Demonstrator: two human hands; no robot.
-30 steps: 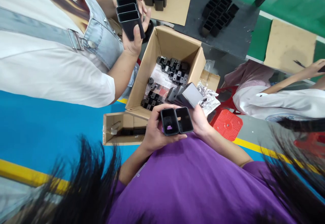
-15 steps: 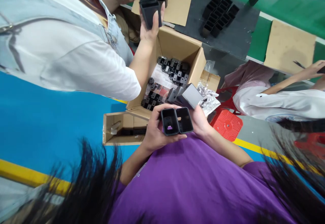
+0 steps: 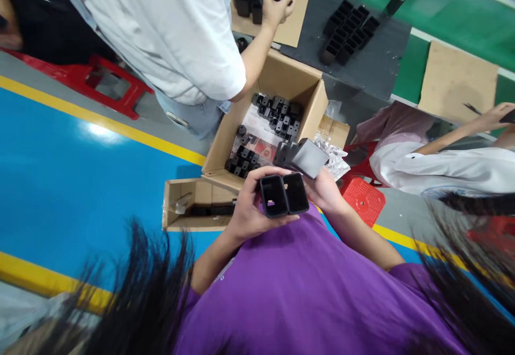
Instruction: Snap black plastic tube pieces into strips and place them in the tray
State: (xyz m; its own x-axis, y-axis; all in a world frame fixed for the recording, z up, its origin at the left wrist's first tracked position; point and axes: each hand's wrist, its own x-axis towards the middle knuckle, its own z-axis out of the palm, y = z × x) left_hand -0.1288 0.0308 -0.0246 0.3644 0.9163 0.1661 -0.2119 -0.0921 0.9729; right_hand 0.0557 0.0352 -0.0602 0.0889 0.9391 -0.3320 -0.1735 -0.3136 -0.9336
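Observation:
My left hand (image 3: pixel 246 211) is closed around two black rectangular hollow cases (image 3: pixel 296 194), held side by side with their open ends facing up toward me. My right hand (image 3: pixel 325 190) grips a few dark grey box-shaped cases (image 3: pixel 310 157) just beyond them, tilted with a smooth flat end toward me. Its fingers are partly hidden behind these cases. Past both hands is an open cardboard carton (image 3: pixel 289 71). Inside it, several black cases (image 3: pixel 279 112) stand in groups over a printed sheet (image 3: pixel 257 130).
At the upper left, a co-worker's hand (image 3: pixel 276 9) holds dark cases. Several black cases (image 3: pixel 348 28) stand on a dark mat (image 3: pixel 386 60). A smaller carton (image 3: pixel 171 205) lies at left, and a red stool (image 3: pixel 364 199) is at right, near another seated person.
My hands, still holding the cases, have shifted slightly right, and the left-hand cases show darker insides. The co-worker has leaned toward the table, moving their cases up and right.

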